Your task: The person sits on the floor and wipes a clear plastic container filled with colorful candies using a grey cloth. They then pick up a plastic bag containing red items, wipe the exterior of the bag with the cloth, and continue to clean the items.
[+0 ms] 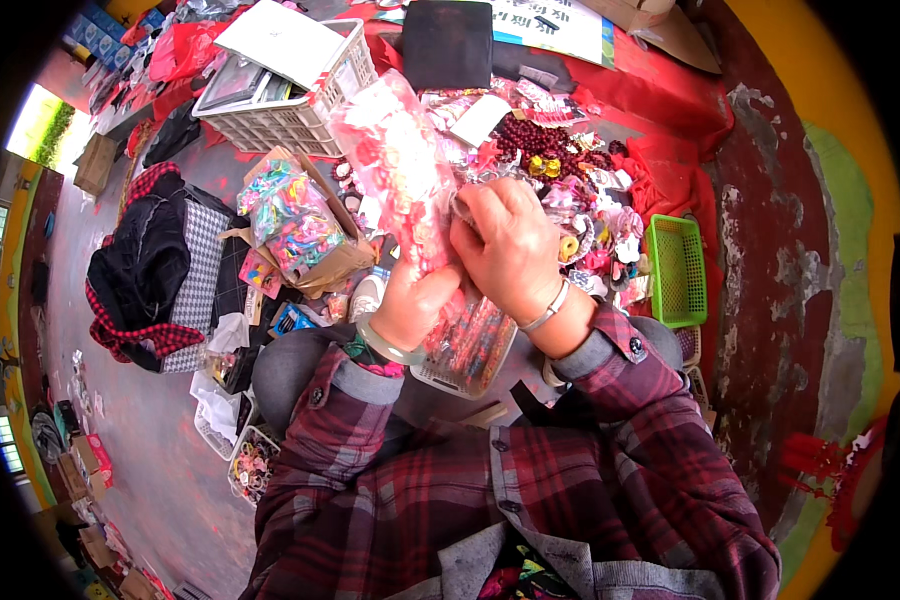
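Plaid shirt (420, 490) nearest. Left hand (417, 308) closed on clear bag (382, 140), red items (418, 222) inside; right hand (515, 248) curled, hold unclear. Box (332, 268) at left contains colourful packets (295, 215).

The floor (160, 450) is grey, with some red on it. Left of the fingers (492, 208), a brown cardboard box (345, 264) sits on it. A black-and-white checked box (195, 275) is farther left. A pale crate (282, 128) stands past the fingers, off to their left. To the right of the fingers is a green basket (679, 275). Dark red beads (548, 140) lie past the fingers, but what is right under them is hard to tell.
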The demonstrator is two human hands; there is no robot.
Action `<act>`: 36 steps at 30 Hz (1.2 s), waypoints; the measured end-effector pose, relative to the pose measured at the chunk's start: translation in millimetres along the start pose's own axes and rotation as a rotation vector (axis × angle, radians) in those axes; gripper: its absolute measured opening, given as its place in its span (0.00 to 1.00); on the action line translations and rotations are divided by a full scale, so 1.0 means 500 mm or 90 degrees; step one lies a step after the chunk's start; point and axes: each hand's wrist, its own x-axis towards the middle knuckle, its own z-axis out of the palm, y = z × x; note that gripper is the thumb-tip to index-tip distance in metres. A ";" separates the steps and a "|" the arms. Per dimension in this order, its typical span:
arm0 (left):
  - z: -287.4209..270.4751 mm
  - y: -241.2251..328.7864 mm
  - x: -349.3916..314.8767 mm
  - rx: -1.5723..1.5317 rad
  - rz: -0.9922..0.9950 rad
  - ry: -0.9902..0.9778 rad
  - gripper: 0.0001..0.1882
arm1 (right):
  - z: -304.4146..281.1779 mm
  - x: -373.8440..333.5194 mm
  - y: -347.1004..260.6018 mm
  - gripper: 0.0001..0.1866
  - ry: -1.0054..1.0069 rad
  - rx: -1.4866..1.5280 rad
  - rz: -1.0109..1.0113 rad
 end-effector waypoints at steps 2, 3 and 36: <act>-0.004 0.002 0.001 -0.053 -0.015 0.011 0.19 | -0.007 0.003 -0.007 0.13 -0.025 0.115 0.067; 0.016 0.012 0.006 -0.075 -0.010 0.041 0.18 | -0.011 0.004 -0.010 0.13 -0.038 0.172 0.100; 0.018 0.029 0.016 -0.177 -0.057 0.083 0.23 | -0.062 0.045 0.026 0.17 -0.297 0.614 0.331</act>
